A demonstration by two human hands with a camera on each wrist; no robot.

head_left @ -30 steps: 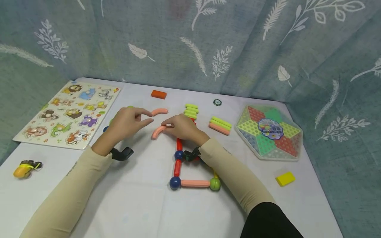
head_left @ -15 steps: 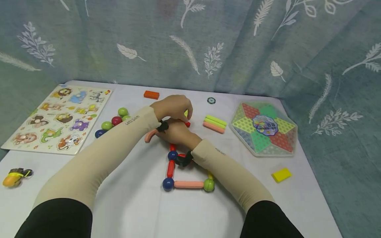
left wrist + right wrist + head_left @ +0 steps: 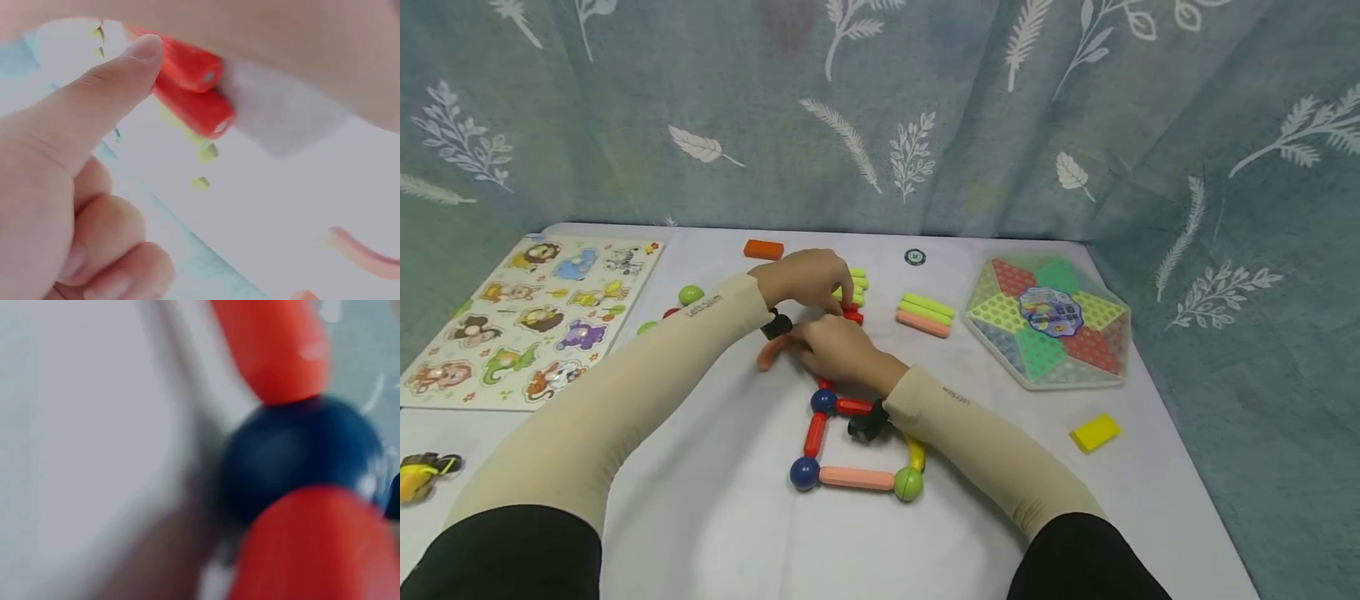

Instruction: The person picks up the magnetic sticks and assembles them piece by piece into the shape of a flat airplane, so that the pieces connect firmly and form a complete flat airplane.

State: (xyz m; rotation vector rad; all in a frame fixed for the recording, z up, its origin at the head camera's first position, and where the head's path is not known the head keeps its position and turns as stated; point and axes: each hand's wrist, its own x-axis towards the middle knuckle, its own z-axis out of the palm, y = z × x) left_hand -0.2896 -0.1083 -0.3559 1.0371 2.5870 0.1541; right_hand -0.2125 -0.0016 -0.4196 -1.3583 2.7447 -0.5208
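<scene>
In the head view my left hand (image 3: 808, 279) reaches across above my right hand (image 3: 842, 350), fingers pointing down at two red magnetic sticks (image 3: 853, 315). In the left wrist view its thumb lies against these red sticks (image 3: 200, 115) and the lower fingers are curled; the index finger is hidden. My right hand pinches a curved pink magnetic stick (image 3: 772, 352), which sticks out on its left side. Below it lies a frame of sticks and balls, with blue balls (image 3: 805, 473), a green ball (image 3: 907, 483) and a straight pink stick (image 3: 856, 477). The right wrist view shows a blue ball (image 3: 300, 456) joining red sticks.
Yellow-green sticks (image 3: 859, 279) lie behind the red ones, and a small pile (image 3: 925, 314) sits to the right. Another curved pink stick (image 3: 365, 255) lies on the table. Around stand an animal puzzle board (image 3: 535, 325), a hexagonal game box (image 3: 1048, 317), and orange (image 3: 763, 249) and yellow (image 3: 1095, 433) blocks.
My left hand has crossed over the right hand from the left side to the red sticks. The right hand still holds the curved pink stick. The head view has shifted to the right.
</scene>
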